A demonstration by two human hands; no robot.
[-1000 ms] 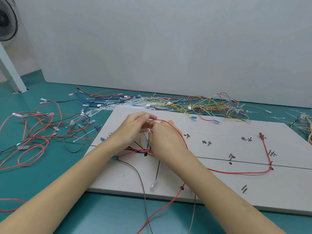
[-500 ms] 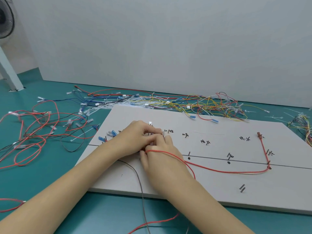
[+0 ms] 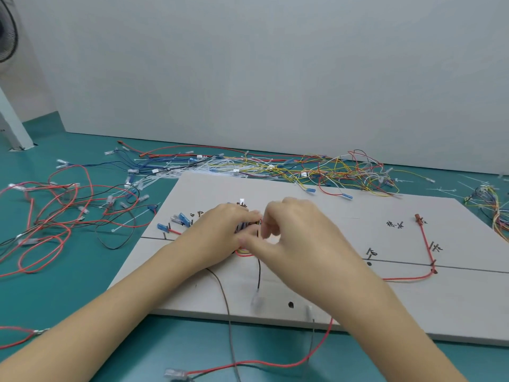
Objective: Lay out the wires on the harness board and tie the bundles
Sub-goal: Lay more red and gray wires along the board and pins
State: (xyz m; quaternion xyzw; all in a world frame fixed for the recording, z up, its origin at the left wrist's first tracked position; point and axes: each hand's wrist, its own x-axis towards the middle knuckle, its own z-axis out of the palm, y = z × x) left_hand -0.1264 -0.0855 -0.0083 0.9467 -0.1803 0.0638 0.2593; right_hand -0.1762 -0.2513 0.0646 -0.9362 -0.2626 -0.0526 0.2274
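Both hands pinch the bundle on the board; wires likely light, limp, springy. Grip at crossing.

Pale harness board flat on teal surface, mixed-colour wire bundle mid-board, red wire routed right

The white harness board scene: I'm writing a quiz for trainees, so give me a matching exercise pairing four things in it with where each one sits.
Things:
1. long red wire with brown terminal
2. black fan
3. yellow wire tangle
4. blue-sleeved connectors

Places:
A. top left corner of the view
B. on the white harness board, left of the left hand
C. right part of the board
D. teal table, behind the board's far edge

Pairs: 1-C, 2-A, 3-D, 4-B
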